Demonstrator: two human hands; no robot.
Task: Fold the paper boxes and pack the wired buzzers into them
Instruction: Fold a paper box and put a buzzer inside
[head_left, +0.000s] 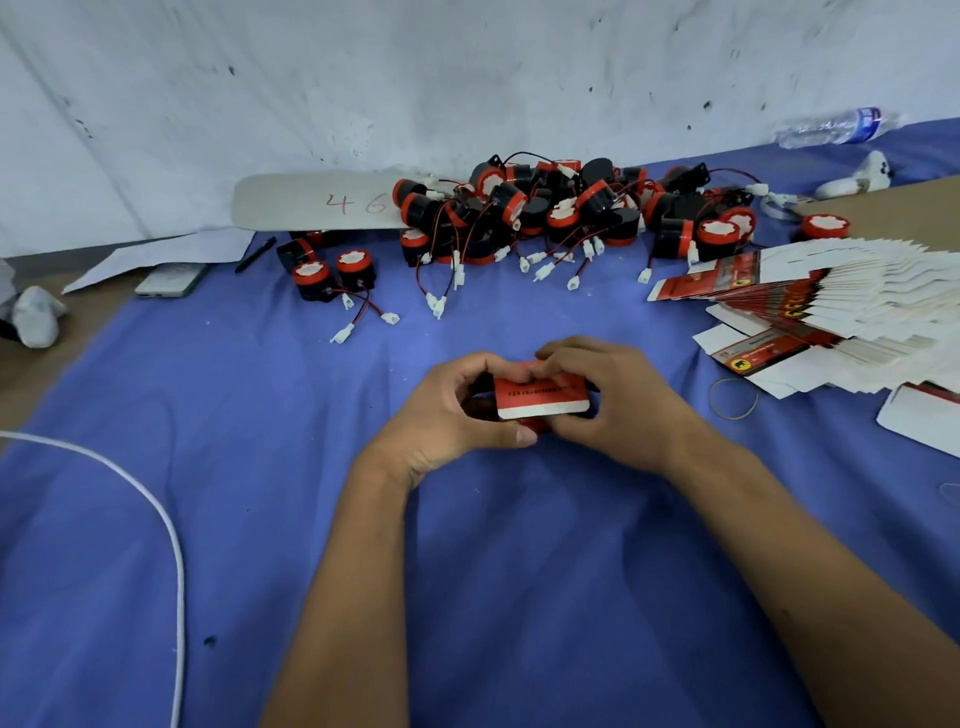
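Blue cloth tabletop (519, 545): left hand (447, 410) and right hand (613, 400) both clutch the small red paper box (540, 397); squeezing hard could crumple its flap.

Box (540, 397) print blurred, unreadable

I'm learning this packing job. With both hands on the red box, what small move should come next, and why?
Probably press the flap shut. The left hand and the right hand both grip the small red box over the blue cloth, with right fingers curled at its far edge, so it seems nearly closed. Whether a buzzer is inside cannot be seen. The buzzer pile and flat boxes wait beyond.
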